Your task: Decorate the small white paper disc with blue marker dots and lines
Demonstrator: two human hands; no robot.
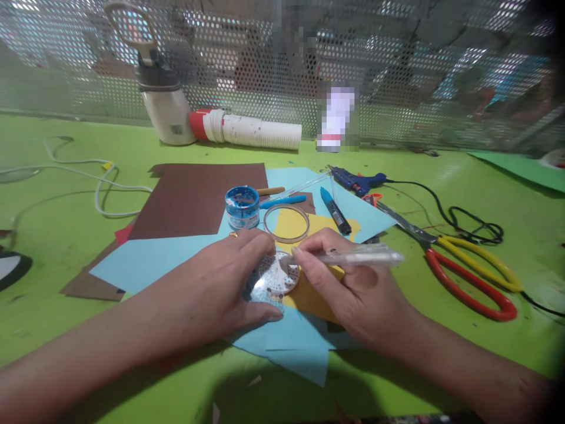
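Glossy plastic pen (362, 256), matt brown paper (200, 197)

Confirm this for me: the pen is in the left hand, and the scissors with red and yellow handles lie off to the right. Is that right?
Not quite: the head view shows the pen in the right hand. The scissors with red and yellow handles do lie off to the right.

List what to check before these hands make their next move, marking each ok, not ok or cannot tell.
1. Pen gripped in the right hand: ok.
2. Left hand at the round patterned piece: ok.
3. Pen tip touching that piece: cannot tell.
4. Paint jar upright: ok.
5. Paint jar lidded: not ok, it stands open.
6. Scissors apart from both hands: ok.
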